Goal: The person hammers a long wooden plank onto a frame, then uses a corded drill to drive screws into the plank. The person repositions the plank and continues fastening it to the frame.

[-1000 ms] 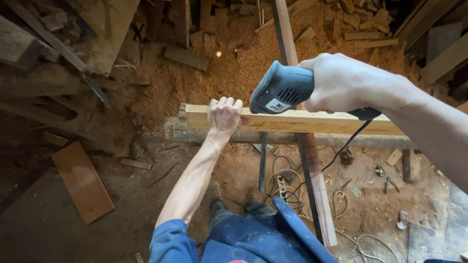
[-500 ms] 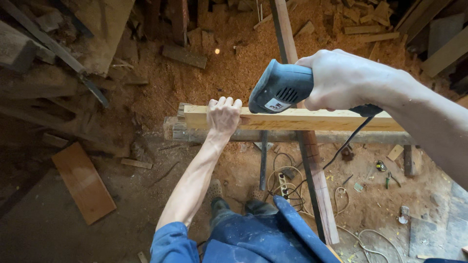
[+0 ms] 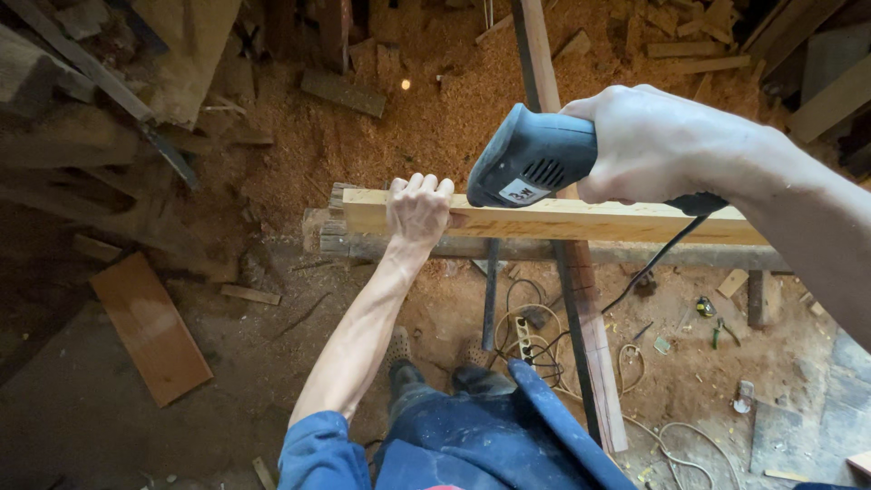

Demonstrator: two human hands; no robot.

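head view, largest item first: the sawdust-covered floor (image 3: pixel 181 399) spreads under everything, littered with offcuts and a flat reddish board (image 3: pixel 150 327) at the left. across the middle lies the pale timber beam (image 3: pixel 581 220), its long axis running left to right in the view, resting on a darker rail (image 3: pixel 544 249) just below it. a second dark plank (image 3: pixel 581 299) crosses beneath at a right angle and runs toward the person's feet.

the left hand (image 3: pixel 419 210) is nearer the beam's left end; its fingers (image 3: pixel 422 184) are hooked over the far edge and clenched on the timber, palm on the top face. the right hand (image 3: pixel 658 145) is wrapped tight around the rear of the blue-grey power tool (image 3: pixel 531 163), fingers closed on its body. the tool's long axis lies nearly parallel to the beam, nose pointing left toward the left hand. the tool sits above the beam, its nose just right of the left hand's fingers; whether the working end touches the wood cannot be told. its black power cord (image 3: pixel 658 259) drops from the rear, across the beam, to an extension strip (image 3: pixel 524 338) on the floor amid coiled cable.
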